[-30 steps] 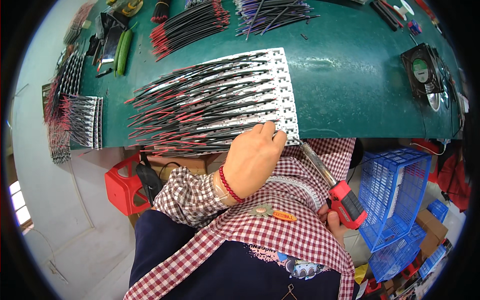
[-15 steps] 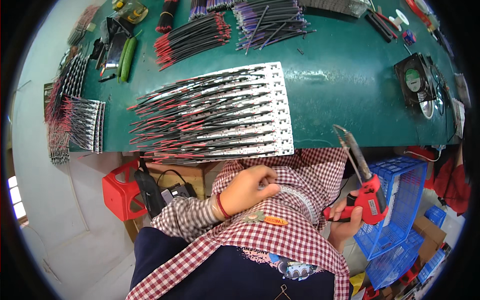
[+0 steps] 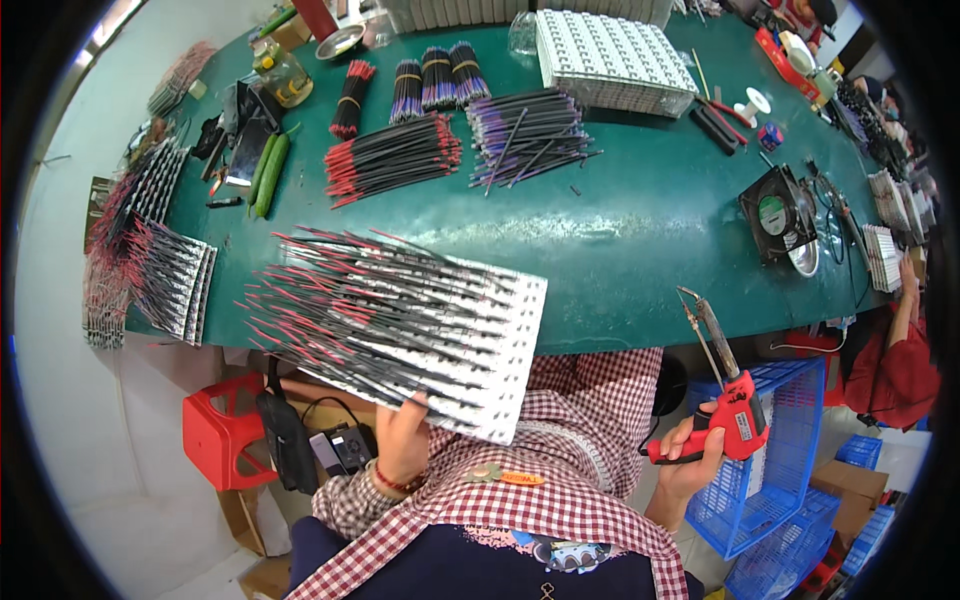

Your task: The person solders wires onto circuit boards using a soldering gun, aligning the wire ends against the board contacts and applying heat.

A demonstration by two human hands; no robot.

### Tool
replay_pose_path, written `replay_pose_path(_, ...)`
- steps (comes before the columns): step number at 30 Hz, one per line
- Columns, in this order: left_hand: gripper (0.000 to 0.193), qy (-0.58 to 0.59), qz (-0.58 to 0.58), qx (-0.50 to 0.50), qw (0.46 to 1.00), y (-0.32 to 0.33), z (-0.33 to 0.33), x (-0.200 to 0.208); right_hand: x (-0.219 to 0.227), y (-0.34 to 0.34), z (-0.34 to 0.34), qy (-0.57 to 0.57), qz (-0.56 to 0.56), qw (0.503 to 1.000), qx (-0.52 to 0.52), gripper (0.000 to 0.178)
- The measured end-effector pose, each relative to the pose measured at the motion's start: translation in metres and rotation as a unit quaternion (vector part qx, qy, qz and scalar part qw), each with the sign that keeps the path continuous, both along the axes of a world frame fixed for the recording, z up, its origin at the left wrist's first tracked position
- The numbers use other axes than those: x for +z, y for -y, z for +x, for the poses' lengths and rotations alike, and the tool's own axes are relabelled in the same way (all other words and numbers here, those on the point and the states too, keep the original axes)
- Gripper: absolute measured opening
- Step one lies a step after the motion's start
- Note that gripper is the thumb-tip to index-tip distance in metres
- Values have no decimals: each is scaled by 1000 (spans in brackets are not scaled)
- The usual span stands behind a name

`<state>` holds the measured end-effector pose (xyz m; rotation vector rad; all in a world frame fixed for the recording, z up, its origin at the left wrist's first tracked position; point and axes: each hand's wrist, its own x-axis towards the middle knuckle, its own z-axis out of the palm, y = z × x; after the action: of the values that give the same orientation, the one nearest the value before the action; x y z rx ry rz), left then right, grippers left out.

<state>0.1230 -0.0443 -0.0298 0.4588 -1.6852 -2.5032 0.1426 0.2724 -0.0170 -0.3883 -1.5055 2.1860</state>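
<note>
My left hand (image 3: 402, 440) grips the near edge of a stack of white strip boards (image 3: 455, 335) with many black and red wires soldered to them. The stack is lifted and tilted off the near edge of the green table (image 3: 640, 240). My right hand (image 3: 688, 462) holds a red pistol-grip soldering iron (image 3: 728, 400), tip pointing up, beside my lap and clear of the table.
Bundles of black-red wires (image 3: 395, 155) and purple-tipped wires (image 3: 525, 130) lie mid-table. More wired boards (image 3: 165, 275) sit at the left edge. A small black fan (image 3: 778, 212) stands on the right. A red stool (image 3: 220, 430) and blue baskets (image 3: 775, 470) are below. Another person (image 3: 895, 350) sits at the right.
My left hand went from the board stack's edge down to my lap, then took hold of the stack and lifted it off the table edge. My right hand raised the soldering iron.
</note>
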Motion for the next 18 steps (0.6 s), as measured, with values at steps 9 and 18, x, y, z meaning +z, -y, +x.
replay_pose_path(9, 49, -109, -105, -48, 987, 36, -20, 47, 15, -21, -10, -99, 21, 995, -2, 37)
replay_pose_path(18, 66, -160, -145, -634, 742, 14, -251, 80, 31, -45, 25, -136, -5, 975, -173, 39)
